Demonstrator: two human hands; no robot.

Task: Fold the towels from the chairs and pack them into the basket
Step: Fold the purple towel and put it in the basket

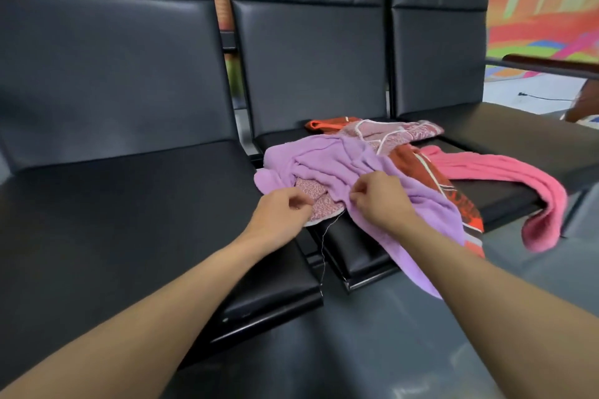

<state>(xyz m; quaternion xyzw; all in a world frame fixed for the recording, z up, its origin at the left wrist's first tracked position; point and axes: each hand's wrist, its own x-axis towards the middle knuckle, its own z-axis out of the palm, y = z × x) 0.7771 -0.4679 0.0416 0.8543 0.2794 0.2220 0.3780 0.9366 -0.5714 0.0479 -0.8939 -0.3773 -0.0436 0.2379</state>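
Observation:
A heap of towels lies on the middle black chair. On top is a lilac towel that hangs over the seat's front edge. Under it is a pink-and-white patterned towel, and my left hand pinches its near edge. My right hand grips a fold of the lilac towel just beside it. A red-orange patterned towel lies beneath, and a bright pink towel drapes across to the right chair and off its front. No basket is in view.
The left black chair has a bare seat. The right chair carries only the pink towel's end. A brown armrest sticks out at the right. Grey floor lies in front of the seats; a colourful mural covers the wall behind.

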